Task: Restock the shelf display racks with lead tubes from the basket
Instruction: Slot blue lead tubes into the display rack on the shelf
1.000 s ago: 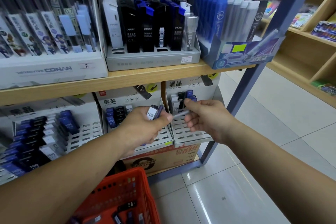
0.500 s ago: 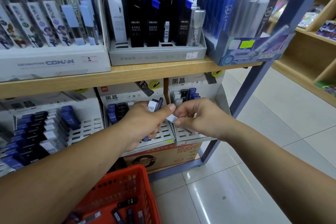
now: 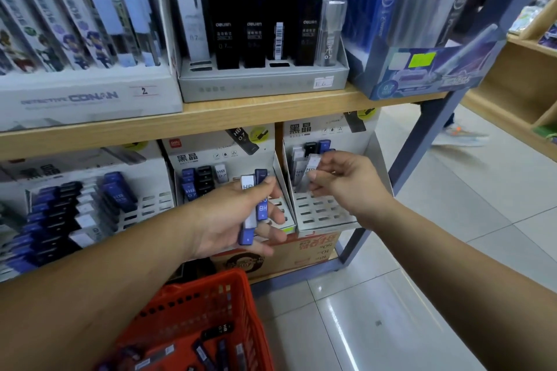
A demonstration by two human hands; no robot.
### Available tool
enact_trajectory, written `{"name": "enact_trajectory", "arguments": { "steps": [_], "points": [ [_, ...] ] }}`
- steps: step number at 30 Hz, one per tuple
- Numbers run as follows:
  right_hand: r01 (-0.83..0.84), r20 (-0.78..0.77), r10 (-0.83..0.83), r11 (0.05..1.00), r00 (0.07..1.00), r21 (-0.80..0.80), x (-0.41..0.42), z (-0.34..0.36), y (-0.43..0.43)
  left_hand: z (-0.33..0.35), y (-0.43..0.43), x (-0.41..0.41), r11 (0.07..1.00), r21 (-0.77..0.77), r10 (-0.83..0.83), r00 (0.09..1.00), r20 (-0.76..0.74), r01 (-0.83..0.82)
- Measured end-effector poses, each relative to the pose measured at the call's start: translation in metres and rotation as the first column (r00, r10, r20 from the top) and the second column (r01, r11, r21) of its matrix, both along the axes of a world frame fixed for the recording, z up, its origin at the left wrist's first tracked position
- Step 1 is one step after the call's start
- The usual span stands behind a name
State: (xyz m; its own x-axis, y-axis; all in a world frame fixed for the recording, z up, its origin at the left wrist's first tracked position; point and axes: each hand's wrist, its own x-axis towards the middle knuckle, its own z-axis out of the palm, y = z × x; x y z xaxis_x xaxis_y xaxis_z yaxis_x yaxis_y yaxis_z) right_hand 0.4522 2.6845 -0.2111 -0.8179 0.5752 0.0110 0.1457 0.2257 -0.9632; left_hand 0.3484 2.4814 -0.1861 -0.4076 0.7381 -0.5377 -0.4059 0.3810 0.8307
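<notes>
My left hand (image 3: 232,220) grips a small bunch of lead tubes (image 3: 254,208), white and blue, in front of the middle display rack (image 3: 280,217). My right hand (image 3: 340,181) pinches one white lead tube (image 3: 312,164) and holds it at the back rows of the right display rack (image 3: 319,211), next to the white, black and blue tubes standing there. The red basket (image 3: 217,307) hangs below my left forearm with several more tubes lying in its bottom. A fuller left rack (image 3: 156,202) holds rows of blue, black and white tubes.
The upper wooden shelf (image 3: 241,114) carries a Conan box (image 3: 75,96), a grey tray (image 3: 262,84) of black and blue packs and a blue carton (image 3: 422,75). A blue-grey steel post (image 3: 428,141) rises at the right. A brown cardboard box (image 3: 310,250) sits under the racks.
My right hand took a white tube from the bunch in my left hand and carried it up and right to the right rack. My left hand stayed in front of the middle rack.
</notes>
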Motion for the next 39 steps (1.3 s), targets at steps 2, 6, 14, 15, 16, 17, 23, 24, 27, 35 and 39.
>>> {"name": "enact_trajectory", "arguments": {
  "steps": [2, 6, 14, 15, 16, 17, 23, 24, 27, 35, 39],
  "points": [
    [-0.011, 0.022, 0.010, 0.999, 1.000, 0.032, -0.003, -0.002, 0.000, 0.000, -0.002, -0.002, 1.000, -0.010, -0.018, 1.000, 0.011, 0.018],
    [-0.068, 0.120, 0.043, 0.975, 0.992, 0.211, -0.010, -0.006, -0.004, -0.005, -0.002, -0.001, 1.000, 0.011, -0.008, 1.000, -0.019, 0.008],
    [0.098, 0.173, -0.172, 0.923, 0.970, 0.371, -0.011, 0.005, -0.012, -0.002, -0.006, 0.006, 0.998, -0.058, -0.036, 0.983, -0.179, 0.026],
    [0.120, 0.140, -0.187, 0.913, 0.972, 0.390, -0.009, 0.011, -0.015, -0.001, -0.007, 0.005, 0.998, -0.063, -0.040, 0.979, -0.200, 0.027],
    [0.125, 0.097, -0.175, 0.913, 0.980, 0.388, -0.008, 0.017, -0.018, -0.001, -0.008, 0.004, 0.997, -0.065, -0.044, 0.975, -0.219, 0.030],
    [0.103, 0.063, -0.133, 0.931, 0.989, 0.351, -0.007, 0.024, -0.023, 0.000, -0.009, 0.004, 0.997, -0.063, -0.052, 0.971, -0.232, 0.039],
    [-0.341, 0.108, 0.328, 0.930, 0.939, 0.140, -0.010, 0.043, -0.056, 0.011, -0.009, 0.008, 0.981, -0.100, -0.185, 0.954, -0.235, 0.165],
    [-0.342, 0.106, 0.329, 0.928, 0.938, 0.147, -0.011, 0.043, -0.057, 0.012, -0.010, 0.009, 0.977, -0.117, -0.202, 0.946, -0.254, 0.177],
    [-0.336, 0.100, 0.328, 0.939, 0.940, 0.077, -0.010, 0.044, -0.059, 0.012, -0.013, 0.009, 0.976, -0.099, -0.216, 0.921, -0.323, 0.194],
    [-0.236, 0.140, 0.294, 0.915, 0.945, -0.328, -0.004, 0.049, -0.063, 0.010, -0.034, 0.006, 0.983, -0.010, -0.174, 0.921, -0.348, 0.181],
    [-0.176, 0.186, 0.269, 0.898, 0.945, -0.402, -0.002, 0.053, -0.062, 0.014, -0.042, 0.004, 0.980, -0.056, -0.199, 0.903, -0.382, 0.192]
  ]
}}
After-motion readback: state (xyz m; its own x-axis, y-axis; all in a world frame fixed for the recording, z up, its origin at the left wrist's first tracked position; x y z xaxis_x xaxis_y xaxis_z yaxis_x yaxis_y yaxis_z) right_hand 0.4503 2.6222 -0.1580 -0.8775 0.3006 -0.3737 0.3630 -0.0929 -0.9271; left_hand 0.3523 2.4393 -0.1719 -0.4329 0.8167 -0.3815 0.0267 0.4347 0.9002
